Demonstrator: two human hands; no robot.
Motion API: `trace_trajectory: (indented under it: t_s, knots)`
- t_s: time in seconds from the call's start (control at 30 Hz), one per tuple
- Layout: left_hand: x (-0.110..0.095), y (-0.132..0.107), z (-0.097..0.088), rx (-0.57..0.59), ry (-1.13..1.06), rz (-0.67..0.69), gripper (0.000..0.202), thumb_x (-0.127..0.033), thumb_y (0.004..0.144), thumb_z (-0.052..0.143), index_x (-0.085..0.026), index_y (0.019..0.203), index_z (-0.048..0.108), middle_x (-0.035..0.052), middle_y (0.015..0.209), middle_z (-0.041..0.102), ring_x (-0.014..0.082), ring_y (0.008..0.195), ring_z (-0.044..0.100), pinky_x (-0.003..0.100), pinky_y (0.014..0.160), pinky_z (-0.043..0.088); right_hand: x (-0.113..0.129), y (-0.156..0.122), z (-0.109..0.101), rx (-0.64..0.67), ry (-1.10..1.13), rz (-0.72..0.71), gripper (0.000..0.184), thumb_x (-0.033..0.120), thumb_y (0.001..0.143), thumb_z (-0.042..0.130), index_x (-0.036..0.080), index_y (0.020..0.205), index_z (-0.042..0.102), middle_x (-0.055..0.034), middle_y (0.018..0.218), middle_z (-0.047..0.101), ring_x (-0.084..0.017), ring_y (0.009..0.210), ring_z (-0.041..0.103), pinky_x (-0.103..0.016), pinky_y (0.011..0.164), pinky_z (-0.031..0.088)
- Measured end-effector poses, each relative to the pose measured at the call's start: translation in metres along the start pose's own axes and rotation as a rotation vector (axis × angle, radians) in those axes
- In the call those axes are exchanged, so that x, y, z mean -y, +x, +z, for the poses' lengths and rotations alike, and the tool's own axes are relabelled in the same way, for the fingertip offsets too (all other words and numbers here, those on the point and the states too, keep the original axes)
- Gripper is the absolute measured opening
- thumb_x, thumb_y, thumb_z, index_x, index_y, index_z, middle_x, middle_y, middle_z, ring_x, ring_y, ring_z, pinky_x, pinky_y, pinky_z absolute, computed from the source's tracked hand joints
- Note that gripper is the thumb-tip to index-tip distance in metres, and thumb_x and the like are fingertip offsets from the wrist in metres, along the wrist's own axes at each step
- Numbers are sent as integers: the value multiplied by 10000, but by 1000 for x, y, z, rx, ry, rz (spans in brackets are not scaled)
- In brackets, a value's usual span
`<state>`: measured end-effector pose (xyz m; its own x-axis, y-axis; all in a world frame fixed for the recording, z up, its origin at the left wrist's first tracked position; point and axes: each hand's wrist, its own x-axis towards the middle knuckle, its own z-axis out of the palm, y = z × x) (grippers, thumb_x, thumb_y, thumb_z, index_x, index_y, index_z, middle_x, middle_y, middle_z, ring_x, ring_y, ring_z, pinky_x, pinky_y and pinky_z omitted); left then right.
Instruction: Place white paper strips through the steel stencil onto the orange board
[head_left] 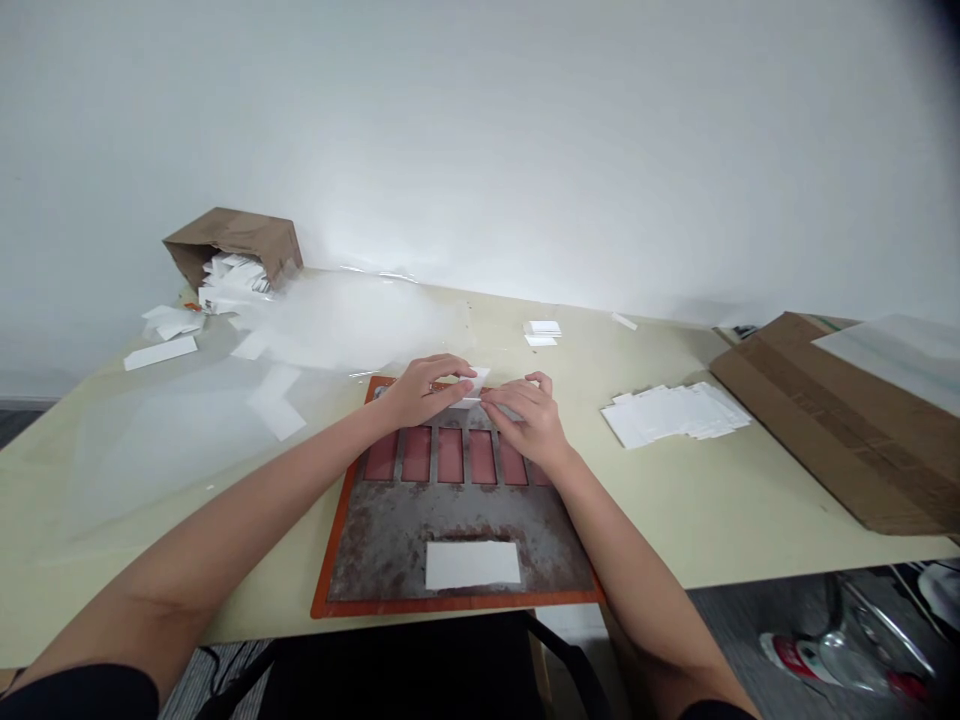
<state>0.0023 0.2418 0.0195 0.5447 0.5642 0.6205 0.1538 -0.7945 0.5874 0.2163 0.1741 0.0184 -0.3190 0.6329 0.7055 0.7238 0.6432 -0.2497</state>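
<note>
Between my two hands, above the far edge of a dark metal plate (375, 540), is a small white card (478, 380) that looks folded. My left hand (429, 390) pinches it from the left with thumb and fingers. From the right, my right hand (529, 418) grips its lower edge between thumb and forefinger. The plate lies on an orange-edged board (330, 560) and has a row of several reddish rectangular recesses (451, 455), partly covered by my hands. A blank white card (472, 565) lies flat near the plate's front edge.
Clear plastic sheeting (172, 440) and loose white pieces cover the table's left. Behind them, a brown paper bag (255, 235) spills white cards. Small folded cards (542, 333) lie at the back. On the right are a pile of white cards (675, 412) and a cardboard box (840, 420).
</note>
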Motion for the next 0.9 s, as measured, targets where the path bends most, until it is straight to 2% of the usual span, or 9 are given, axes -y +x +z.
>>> trace_trajectory:
  t_s: [0.13,0.23,0.33,0.5,0.7,0.9]
  knots:
    - [3,-1,3,-8,23,-36,224,-332,932,543,-193,1011,701,87,1053,745,182,936,709,261,763,580,-3,3,-12,111,295,347,199,422,898,643,249,852,731,-50,913,765,-212,876,672,-416,933,402]
    - [5,-2,4,-2,38,-58,216,-301,926,529,-198,1013,697,76,1055,744,168,909,709,227,678,577,-16,4,-29,178,391,484,299,514,867,647,225,883,722,-57,853,730,-205,792,639,-361,765,472]
    - [4,-2,5,-1,46,-76,213,-301,924,527,-199,1013,691,74,1055,744,159,888,708,223,673,585,-36,1,-50,271,489,627,369,561,808,685,199,877,699,-53,802,699,-170,700,583,-322,657,454]
    - [4,-2,6,-9,49,-85,216,-306,924,521,-194,1012,684,75,1054,744,153,880,703,254,749,604,-68,-10,-76,516,615,864,352,496,679,797,175,789,703,-3,631,590,-103,557,436,-274,528,343]
    - [7,-3,6,-11,54,-73,217,-312,927,527,-198,1019,687,62,1055,742,145,880,703,263,788,607,-81,-18,-78,732,690,1015,301,411,593,827,170,729,708,25,595,537,-71,520,336,-259,482,203]
    - [7,-3,6,-16,64,-64,203,-301,926,532,-196,1000,689,62,1053,743,143,885,702,258,787,605,-81,-18,-73,794,718,1059,247,349,602,812,169,729,701,31,592,524,-69,538,343,-253,485,175]
